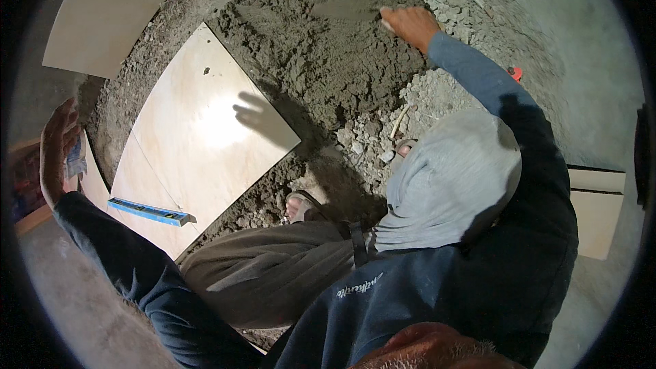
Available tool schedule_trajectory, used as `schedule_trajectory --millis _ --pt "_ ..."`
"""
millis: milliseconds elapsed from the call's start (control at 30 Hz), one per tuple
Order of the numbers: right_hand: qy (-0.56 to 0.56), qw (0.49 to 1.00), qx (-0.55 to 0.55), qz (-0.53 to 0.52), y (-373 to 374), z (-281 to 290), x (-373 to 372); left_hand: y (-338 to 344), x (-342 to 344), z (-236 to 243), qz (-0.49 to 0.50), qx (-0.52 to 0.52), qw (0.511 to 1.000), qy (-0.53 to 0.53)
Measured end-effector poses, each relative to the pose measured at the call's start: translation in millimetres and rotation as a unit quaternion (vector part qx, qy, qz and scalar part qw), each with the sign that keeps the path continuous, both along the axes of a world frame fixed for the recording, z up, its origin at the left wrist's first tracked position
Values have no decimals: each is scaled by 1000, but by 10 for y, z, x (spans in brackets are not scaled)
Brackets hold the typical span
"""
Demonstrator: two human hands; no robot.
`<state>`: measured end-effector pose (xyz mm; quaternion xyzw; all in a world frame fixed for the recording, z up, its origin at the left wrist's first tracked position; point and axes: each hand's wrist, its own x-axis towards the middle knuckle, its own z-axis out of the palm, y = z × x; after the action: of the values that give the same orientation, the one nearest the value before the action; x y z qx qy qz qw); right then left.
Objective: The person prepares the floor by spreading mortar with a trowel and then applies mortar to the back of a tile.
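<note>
My right hand (412,26) is closed at the far right edge of a bed of wet grey mortar (307,48). It grips a trowel, whose blade (348,8) lies flat on the mortar and hardly stands out from it. My left hand (60,130) is raised at the far left with its fingers stretched out, holding nothing. Between my hands a large cream tile (184,137) lies beside the mortar, with a hand's shadow on it. A blue spirit level (149,211) rests across the tile's near left end.
Another cream tile (102,17) lies at the upper left. Crumbly rubble (362,140) borders the mortar near my sandalled feet (301,206). A small red object (515,74) sits beyond my right arm. More tiles (598,222) stand at the right, and a printed box (34,184) at the left.
</note>
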<state>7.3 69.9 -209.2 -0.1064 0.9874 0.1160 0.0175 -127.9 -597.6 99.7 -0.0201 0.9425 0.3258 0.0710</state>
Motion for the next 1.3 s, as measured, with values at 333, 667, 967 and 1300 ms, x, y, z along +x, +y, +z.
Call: schedule_trajectory --millis 333,667,967,1300 --pt "-82 983 -2 -164 109 -191 -1026 222 -286 -264 -39 5 999 -26" --pt "-135 954 -28 -266 -149 -384 -1718 519 12 -5 -159 -30 986 30" --pt "-176 736 -525 -388 588 522 -444 695 2368 -1886 -160 118 953 -231" --pt "-148 367 -824 -405 584 -341 -628 1406 4193 -4196 -348 3 933 -91"
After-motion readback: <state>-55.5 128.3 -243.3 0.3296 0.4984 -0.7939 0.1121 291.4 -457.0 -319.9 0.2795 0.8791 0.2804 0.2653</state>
